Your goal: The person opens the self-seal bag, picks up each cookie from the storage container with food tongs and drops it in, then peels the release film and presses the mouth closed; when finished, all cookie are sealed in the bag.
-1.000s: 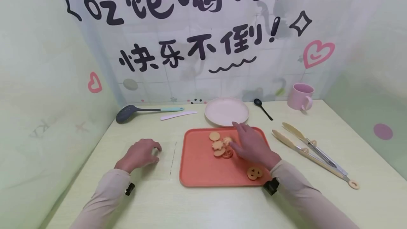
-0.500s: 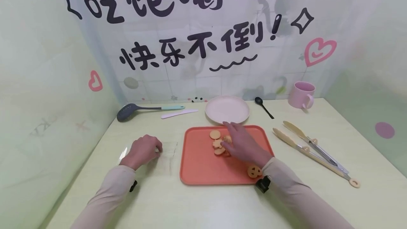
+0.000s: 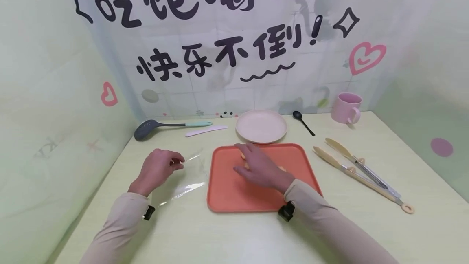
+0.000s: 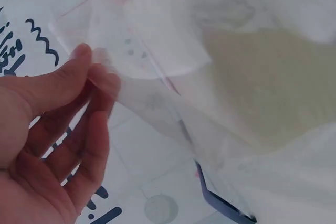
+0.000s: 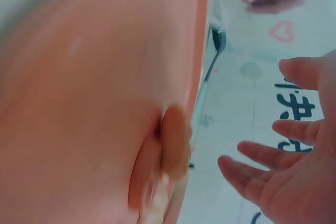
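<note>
Clear plastic film (image 3: 190, 174) just left of the red tray (image 3: 224, 192); left hand (image 3: 156, 170) grip: thumb and fingers pinching the film's edge. Right hand (image 3: 260, 167) grip: fingers extended, above the tray's cookies (image 5: 176, 142). Pink plate (image 3: 261, 125) behind tray, tongs (image 3: 366, 183) right, both on the surface (image 3: 220, 237).

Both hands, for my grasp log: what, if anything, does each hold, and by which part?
The left hand pinches a clear plastic sheet by an edge; the right hand holds nothing.

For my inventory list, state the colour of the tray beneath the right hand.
The tray is plain coral red; it shows best in the head view.
</note>
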`<state>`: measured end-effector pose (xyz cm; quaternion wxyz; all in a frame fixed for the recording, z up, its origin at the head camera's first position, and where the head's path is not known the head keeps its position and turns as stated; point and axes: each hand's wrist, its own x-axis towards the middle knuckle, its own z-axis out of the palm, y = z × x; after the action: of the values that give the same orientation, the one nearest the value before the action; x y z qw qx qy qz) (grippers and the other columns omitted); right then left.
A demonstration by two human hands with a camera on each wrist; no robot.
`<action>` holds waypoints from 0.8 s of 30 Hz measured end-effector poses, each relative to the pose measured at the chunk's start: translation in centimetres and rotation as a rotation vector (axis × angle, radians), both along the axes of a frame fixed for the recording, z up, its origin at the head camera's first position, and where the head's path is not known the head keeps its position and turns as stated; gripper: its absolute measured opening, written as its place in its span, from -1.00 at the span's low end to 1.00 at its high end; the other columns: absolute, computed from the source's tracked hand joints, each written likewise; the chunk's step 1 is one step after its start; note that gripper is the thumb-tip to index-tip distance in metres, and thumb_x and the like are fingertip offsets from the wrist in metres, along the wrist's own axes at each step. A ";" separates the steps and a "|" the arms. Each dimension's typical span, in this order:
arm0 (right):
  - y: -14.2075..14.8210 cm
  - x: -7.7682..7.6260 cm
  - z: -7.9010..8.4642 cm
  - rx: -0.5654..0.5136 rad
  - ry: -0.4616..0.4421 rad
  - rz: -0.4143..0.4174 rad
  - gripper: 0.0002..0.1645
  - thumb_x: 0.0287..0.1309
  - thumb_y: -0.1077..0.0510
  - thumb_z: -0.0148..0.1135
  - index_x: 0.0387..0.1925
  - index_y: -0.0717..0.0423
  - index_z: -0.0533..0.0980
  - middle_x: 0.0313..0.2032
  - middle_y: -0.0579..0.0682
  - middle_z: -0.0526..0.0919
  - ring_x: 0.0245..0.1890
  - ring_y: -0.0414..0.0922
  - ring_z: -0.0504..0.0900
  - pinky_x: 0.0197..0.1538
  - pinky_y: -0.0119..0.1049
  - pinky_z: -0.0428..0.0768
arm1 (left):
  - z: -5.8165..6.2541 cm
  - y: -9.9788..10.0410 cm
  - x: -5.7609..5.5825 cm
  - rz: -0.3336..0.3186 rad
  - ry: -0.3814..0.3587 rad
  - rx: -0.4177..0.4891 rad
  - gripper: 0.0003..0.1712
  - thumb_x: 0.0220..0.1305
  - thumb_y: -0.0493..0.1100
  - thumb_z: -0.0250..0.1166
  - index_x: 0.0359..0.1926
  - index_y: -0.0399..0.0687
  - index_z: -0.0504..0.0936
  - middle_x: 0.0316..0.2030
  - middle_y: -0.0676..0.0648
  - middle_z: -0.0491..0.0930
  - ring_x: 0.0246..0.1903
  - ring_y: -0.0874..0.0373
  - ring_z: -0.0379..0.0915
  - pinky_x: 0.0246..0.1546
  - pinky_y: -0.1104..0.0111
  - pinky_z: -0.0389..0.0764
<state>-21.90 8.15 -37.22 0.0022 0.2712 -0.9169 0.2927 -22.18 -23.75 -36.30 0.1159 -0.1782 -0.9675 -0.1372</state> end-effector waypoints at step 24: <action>-8.8 -0.5 -0.3 -0.667 -0.313 -0.094 -0.09 0.11 0.18 0.49 0.40 0.05 0.19 -0.59 -0.10 0.63 -0.53 -0.11 0.69 -0.34 -0.33 0.64 | 1.5 2.0 0.1 -0.234 0.193 0.157 -0.91 0.04 -0.25 0.55 -0.39 0.00 0.83 -0.44 0.07 0.79 -0.48 0.28 0.68 -0.43 0.41 0.67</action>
<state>-22.38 -0.65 -37.49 -0.0363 0.1651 -0.7718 0.6129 -22.07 -21.72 -34.80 0.2050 -0.2924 -0.9109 -0.2070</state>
